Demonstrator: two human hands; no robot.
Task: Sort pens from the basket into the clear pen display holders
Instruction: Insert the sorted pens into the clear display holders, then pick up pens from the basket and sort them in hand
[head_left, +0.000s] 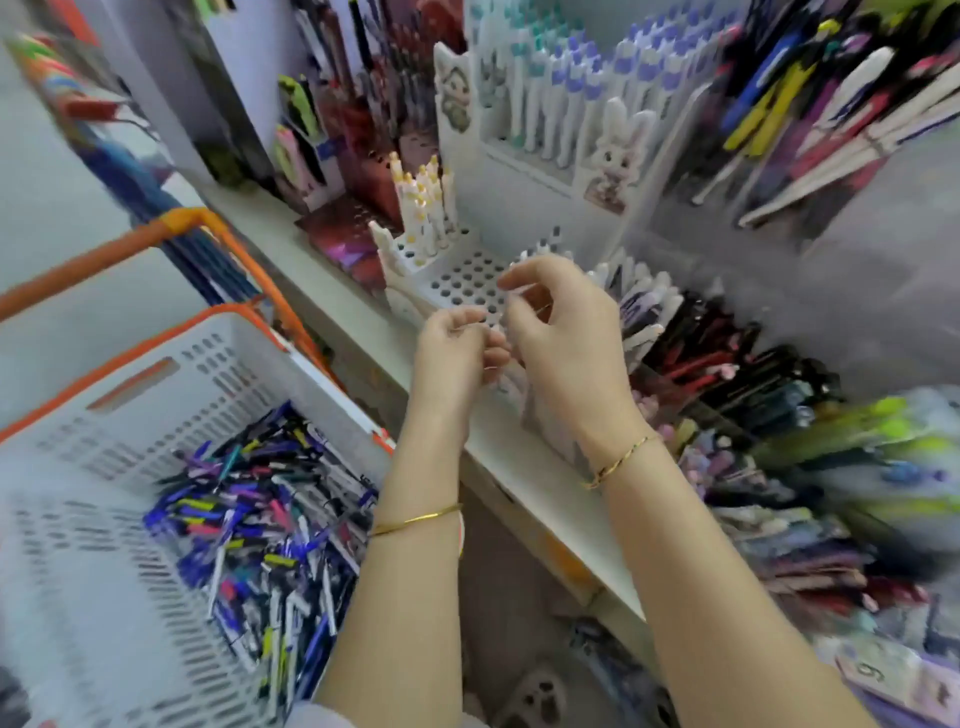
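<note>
Hands nearly touch, left hand (460, 353) and right hand (566, 332) both with curled fingers; blur hides whether they pinch anything. Just beyond them a white holed holder (467, 280) sits on the shelf (519, 462). Down-left of the left hand, pens (260, 525) lie heaped in the basket (156, 415).

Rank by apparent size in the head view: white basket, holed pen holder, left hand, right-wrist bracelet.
1. White basket, also nearest.
2. Holed pen holder and left hand: alike, holder partly hidden.
3. Right-wrist bracelet.
</note>
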